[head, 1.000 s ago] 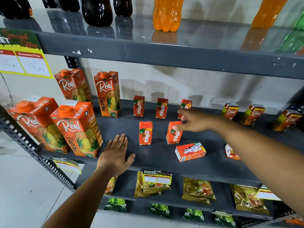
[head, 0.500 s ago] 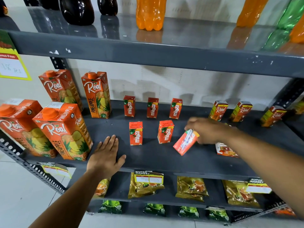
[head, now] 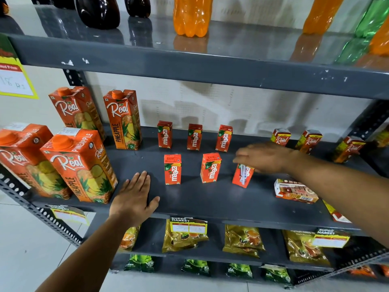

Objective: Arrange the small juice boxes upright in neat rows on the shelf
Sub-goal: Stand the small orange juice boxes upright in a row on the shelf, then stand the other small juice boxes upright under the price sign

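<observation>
On the grey middle shelf (head: 210, 199), three small red Maaza juice boxes (head: 194, 136) stand upright in a back row. Two more (head: 172, 169) stand in a front row. My right hand (head: 264, 158) grips the top of a third front-row Maaza box (head: 242, 175), which is nearly upright with its straw side facing me. A small Real juice box (head: 295, 191) lies flat to the right. My left hand (head: 134, 199) rests palm down on the shelf's front edge, fingers spread.
Large Real pineapple cartons (head: 82, 165) stand at the left. Three small Real boxes (head: 309, 141) stand at the back right. Another flat box (head: 336, 216) lies at the right front edge. Soda bottles (head: 191, 15) are on the shelf above, snack packets (head: 185, 234) on the shelf below.
My right hand picked up the box that lay flat, tilted it, and now holds it nearly upright in the front row, right of the second box. My left hand stayed put.
</observation>
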Demonstrator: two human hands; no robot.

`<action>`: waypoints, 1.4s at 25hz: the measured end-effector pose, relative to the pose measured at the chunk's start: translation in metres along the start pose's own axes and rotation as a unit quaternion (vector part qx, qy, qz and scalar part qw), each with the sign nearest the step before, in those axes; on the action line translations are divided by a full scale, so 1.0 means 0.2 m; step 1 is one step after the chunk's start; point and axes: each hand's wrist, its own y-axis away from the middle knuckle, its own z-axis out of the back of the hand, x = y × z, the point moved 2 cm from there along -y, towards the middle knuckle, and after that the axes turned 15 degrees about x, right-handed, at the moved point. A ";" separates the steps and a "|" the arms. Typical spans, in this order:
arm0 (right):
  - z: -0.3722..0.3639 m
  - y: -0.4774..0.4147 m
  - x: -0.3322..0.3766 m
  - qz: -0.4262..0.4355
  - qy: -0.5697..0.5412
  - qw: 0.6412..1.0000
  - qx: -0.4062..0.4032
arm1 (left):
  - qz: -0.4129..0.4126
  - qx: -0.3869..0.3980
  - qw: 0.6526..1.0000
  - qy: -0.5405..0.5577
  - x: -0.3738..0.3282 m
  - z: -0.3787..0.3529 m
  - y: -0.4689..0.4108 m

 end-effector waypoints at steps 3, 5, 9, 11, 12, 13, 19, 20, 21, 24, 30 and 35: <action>0.02 -0.02 -0.03 -0.143 -0.061 0.987 0.036 | -0.001 0.001 1.000 0.000 0.00 0.00 0.00; 0.03 -0.05 -0.01 -0.231 -0.102 0.967 0.047 | 0.000 0.005 1.000 0.000 0.00 0.00 0.00; 0.05 -0.12 0.05 -0.303 -0.170 0.936 0.048 | -0.004 0.008 1.000 0.000 0.00 0.00 0.00; 0.05 -0.12 0.06 -0.316 -0.182 0.930 0.044 | -0.004 0.006 1.000 0.002 0.00 0.00 0.00; 0.05 -0.11 0.06 -0.317 -0.179 0.930 0.040 | -0.004 0.004 1.000 0.004 0.00 0.01 0.00; 0.05 -0.10 0.06 -0.320 -0.178 0.930 0.033 | -0.004 0.002 1.000 0.007 0.00 0.01 0.01; 0.01 0.17 -0.22 -0.368 -0.238 0.896 -0.076 | -0.057 0.004 0.996 0.075 0.00 0.06 0.08; -0.04 0.25 -0.30 -0.391 -0.248 0.883 -0.076 | -0.083 -0.022 0.990 0.112 -0.01 0.07 0.11; -0.10 0.34 -0.37 -0.412 -0.262 0.870 -0.071 | -0.106 -0.052 0.984 0.130 -0.03 0.09 0.14; -0.31 0.55 -0.48 -0.407 -0.312 0.858 -0.036 | -0.192 -0.105 0.970 0.109 -0.27 0.08 0.26; -0.65 0.57 -0.53 -0.327 -0.444 0.834 0.023 | -0.292 -0.124 0.945 0.078 -1.23 0.10 0.18; -0.79 0.50 -0.63 -0.284 -0.400 0.870 0.053 | -0.170 -0.058 0.983 0.038 -1.59 0.10 0.00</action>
